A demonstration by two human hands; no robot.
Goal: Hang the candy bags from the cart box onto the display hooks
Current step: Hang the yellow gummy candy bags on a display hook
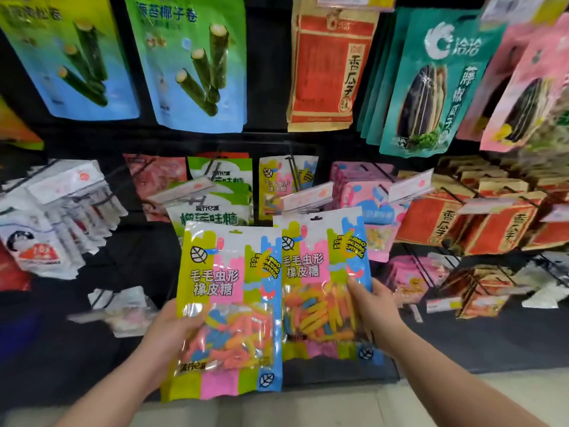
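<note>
The left grip (172,328) is curled round the left edge of one candy bag (228,288), thumb on the clear window. The right grip (378,306) clasps the right edge of a second candy bag (320,272). Both are held upright and side by side, edges overlapping, just below and in front of the hung candy bag (277,183) of the same print.

A clear price tag (308,195) juts out in front of that hung bag, right above the second bag's top edge. Left of the hung bag are green bags (215,208), and further left a fan of white bags (61,217). To its right are pink bags (372,211), partly covered by the second bag's corner, then red-and-brown bags (446,223). Above it hang seaweed-roll bags (191,57), a red seed bag (326,66) and teal bags (431,87).

Everything hangs on a black display wall (268,72). Below it is a pale floor (400,402).
</note>
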